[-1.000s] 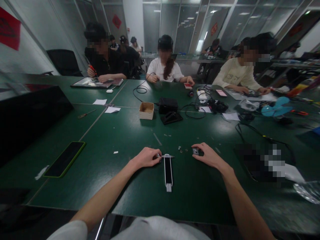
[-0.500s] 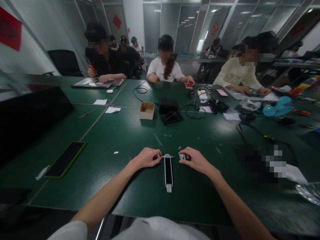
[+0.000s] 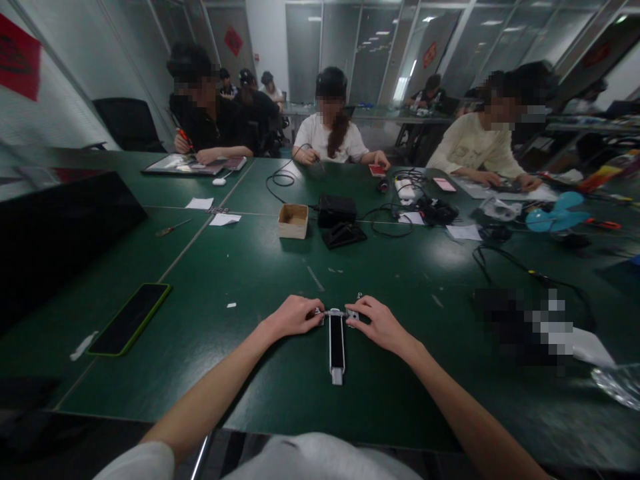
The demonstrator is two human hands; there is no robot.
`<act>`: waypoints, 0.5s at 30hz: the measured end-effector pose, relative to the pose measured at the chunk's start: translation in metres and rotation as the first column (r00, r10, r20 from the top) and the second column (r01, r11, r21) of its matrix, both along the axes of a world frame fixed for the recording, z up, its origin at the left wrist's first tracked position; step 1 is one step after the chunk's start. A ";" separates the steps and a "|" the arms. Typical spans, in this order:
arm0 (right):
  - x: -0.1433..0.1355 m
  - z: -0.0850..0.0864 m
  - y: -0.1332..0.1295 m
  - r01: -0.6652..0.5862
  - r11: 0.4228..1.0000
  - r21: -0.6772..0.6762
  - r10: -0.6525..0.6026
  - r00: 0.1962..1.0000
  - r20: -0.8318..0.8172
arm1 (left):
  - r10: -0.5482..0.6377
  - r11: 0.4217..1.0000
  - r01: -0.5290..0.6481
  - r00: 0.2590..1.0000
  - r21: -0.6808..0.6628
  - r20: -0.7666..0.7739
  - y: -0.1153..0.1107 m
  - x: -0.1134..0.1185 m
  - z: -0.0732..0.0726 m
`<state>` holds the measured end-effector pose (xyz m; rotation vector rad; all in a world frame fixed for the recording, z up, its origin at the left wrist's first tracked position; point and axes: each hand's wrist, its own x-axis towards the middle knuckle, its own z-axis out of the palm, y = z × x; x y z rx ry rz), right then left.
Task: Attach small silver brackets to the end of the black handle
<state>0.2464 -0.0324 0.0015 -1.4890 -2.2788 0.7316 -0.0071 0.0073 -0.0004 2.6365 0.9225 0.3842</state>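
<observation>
In front of me lies a narrow white-framed device with a long black top (image 3: 337,341); a thin metal crossbar sits at its far end. My left hand (image 3: 296,315) pinches a small part at the crossbar's left end, mostly covered by the fingers. At the right end, my right hand (image 3: 379,321) grips a small grey metal bracket (image 3: 353,316) between thumb and fingers, close up against the bar. Whether bracket and bar touch I cannot tell. A tiny metal piece (image 3: 359,295) rests just beyond my right fingers.
A phone in a green case (image 3: 131,319) lies to the left, a screwdriver (image 3: 173,228) farther off. A small open box (image 3: 293,221) and a black box-shaped device (image 3: 337,211) stand ahead. Cables and a blue fan (image 3: 557,213) are at right. Several people sit opposite.
My right hand has moved left, carrying the grey bracket from a gap away to the crossbar's right end. My left hand stays where it was.
</observation>
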 end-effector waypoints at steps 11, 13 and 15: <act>-0.007 -0.002 -0.001 -0.027 0.991 0.133 0.029 1.000 -0.012 | 0.004 1.000 -0.004 1.000 0.026 0.002 0.000 0.001 0.000; -0.005 0.000 0.000 -0.033 0.991 0.132 0.035 0.999 -0.018 | 0.004 1.000 -0.004 1.000 0.027 0.004 0.000 0.001 0.000; 0.000 0.002 0.002 -0.016 0.989 0.144 0.020 0.999 -0.031 | 0.007 0.999 -0.007 1.000 0.032 0.006 0.000 0.000 0.000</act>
